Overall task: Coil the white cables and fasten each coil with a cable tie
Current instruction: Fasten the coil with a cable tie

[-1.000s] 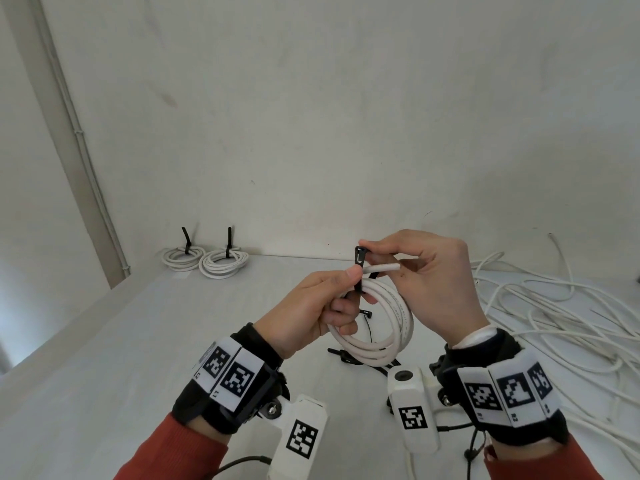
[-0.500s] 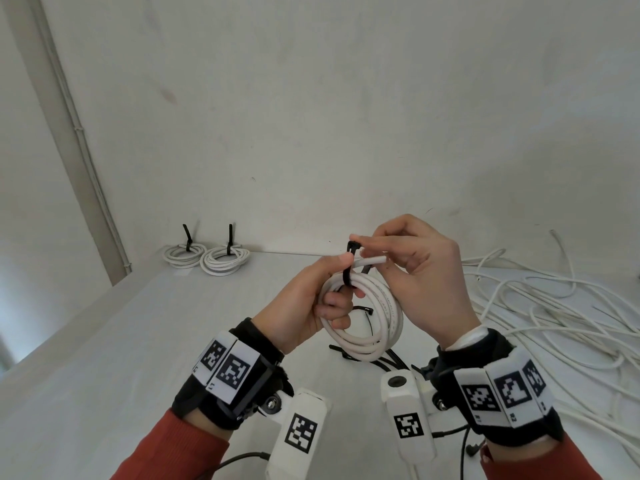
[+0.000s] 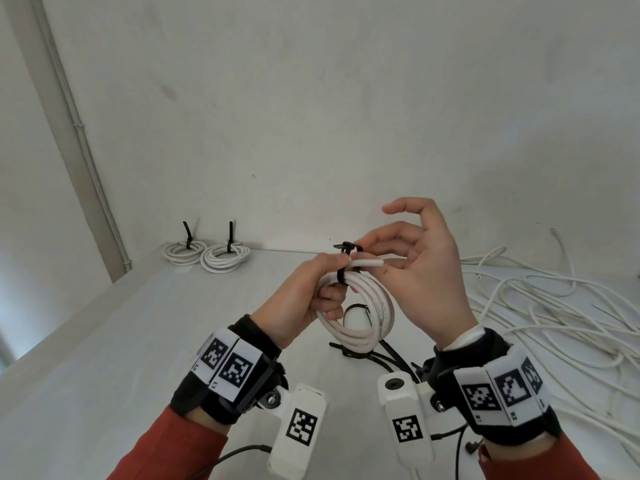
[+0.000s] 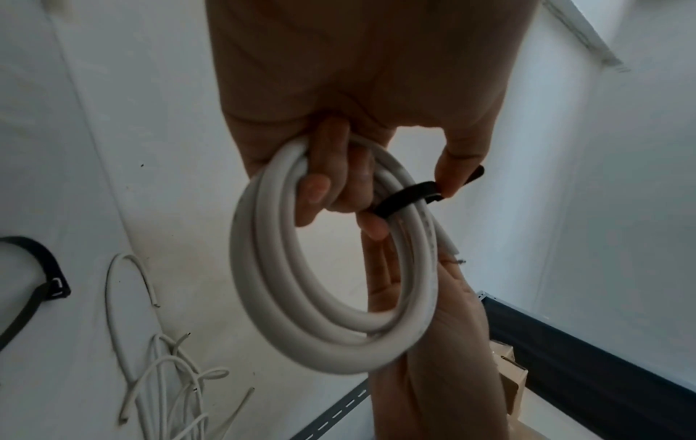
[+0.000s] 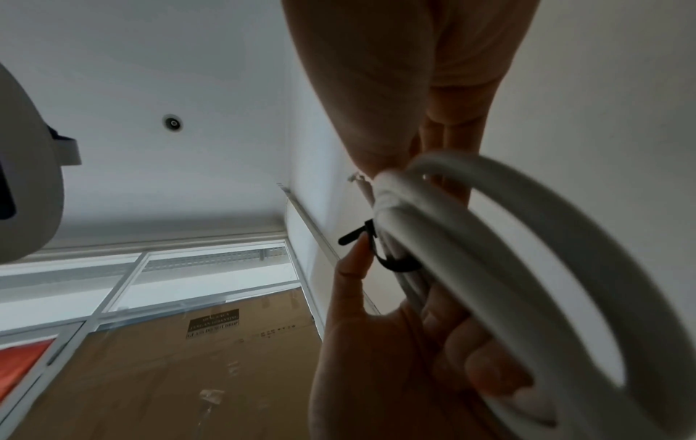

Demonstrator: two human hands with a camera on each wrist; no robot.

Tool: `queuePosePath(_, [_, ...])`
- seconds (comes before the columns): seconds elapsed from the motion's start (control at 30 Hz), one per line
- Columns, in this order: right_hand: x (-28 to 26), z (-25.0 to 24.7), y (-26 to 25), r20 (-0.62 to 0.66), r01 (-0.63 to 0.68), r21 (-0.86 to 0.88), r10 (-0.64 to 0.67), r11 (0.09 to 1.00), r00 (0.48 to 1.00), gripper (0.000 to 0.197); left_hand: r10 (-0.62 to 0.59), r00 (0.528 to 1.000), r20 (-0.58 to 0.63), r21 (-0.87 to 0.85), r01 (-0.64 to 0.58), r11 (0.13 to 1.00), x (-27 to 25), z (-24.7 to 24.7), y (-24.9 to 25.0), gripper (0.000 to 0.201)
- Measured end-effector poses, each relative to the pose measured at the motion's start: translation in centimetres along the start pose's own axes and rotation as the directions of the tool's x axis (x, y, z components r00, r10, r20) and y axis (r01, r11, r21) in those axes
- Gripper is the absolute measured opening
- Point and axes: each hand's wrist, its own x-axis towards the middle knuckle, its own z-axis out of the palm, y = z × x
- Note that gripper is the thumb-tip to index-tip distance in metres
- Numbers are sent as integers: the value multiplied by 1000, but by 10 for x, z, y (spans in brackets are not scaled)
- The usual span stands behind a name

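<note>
My left hand (image 3: pixel 327 284) grips a small coil of white cable (image 3: pixel 379 308) held upright above the table, thumb pressed on the black cable tie (image 3: pixel 342 274) that wraps its top. My right hand (image 3: pixel 369 249) pinches the tie's tail just past the tie's head, index finger raised clear. The coil's cut end (image 3: pixel 369 263) pokes toward the right palm. In the left wrist view the tie (image 4: pixel 403 198) sits snug round the coil (image 4: pixel 263 268). The right wrist view shows the same tie (image 5: pixel 395 266) and coil (image 5: pixel 527 238); the pinch itself is hidden there.
Two tied coils (image 3: pixel 185 252) (image 3: pixel 227 259) lie at the back left by the wall. A tangle of loose white cables (image 3: pixel 554 306) covers the table's right side. Spare black ties (image 3: pixel 381 355) lie under my hands. The table's left edge (image 3: pixel 69 323) runs diagonally.
The tie's loop has drawn tight round the coil. Both hands moved slightly up, and my right index finger has lifted off.
</note>
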Motion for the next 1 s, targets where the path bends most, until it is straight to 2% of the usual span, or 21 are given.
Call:
queuePosePath(0.17, [-3,3,-1,-80,71,-12,-71,997,994,54,17,999,28,-19,-16,1000,-1,1,3,39])
queuePosePath(0.33, [-8,7,0,-71,157,-33,-159,987,985,51,18,1000,-1,15,-18,1000,-1,0,2,42])
queuePosePath(0.43, [-4,-2,2,25,126,-12,-126,992,992,44,51,996,-70,60,-47,997,-2,1,5,22])
queuePosePath(0.5, [2,-12,1,123,51,-85,-40,995,992,38,178,971,-161,208,-143,968,-2,-5,8,22])
queuePosePath(0.53, [4,-17,2,121,14,-156,5,988,993,34,290,940,-182,380,-205,902,-3,-10,8,25])
queuePosePath(0.6, [5,-22,-3,27,-95,-261,106,961,994,15,499,854,-148,736,-241,632,-5,-20,8,33])
queuePosePath(0.63, [4,-21,-9,10,-169,-268,178,949,984,3,566,816,-120,843,-217,492,-6,-23,8,39])
queuePosePath(0.67, [3,-18,-12,42,-236,-268,257,934,966,19,605,791,-94,901,-192,390,-6,-24,9,44])
queuePosePath(0.7, [1,-15,-16,104,-314,-251,348,916,932,34,627,776,-70,929,-178,325,-7,-24,10,46])
queuePosePath(0.73, [0,-11,-19,171,-375,-227,416,899,893,45,638,769,-49,942,-176,285,-6,-23,10,47])
queuePosePath(0.8, [-4,-2,-25,257,-446,-172,477,878,840,52,645,764,-14,953,-185,240,-5,-21,9,46])
queuePosePath(0.9, [-8,6,-24,300,-473,-61,468,879,831,39,648,761,11,957,-195,213,-5,-20,7,40])
queuePosePath(1.0, [-9,11,-20,287,-526,65,489,848,823,32,649,760,-22,942,-203,269,-3,-20,5,41])
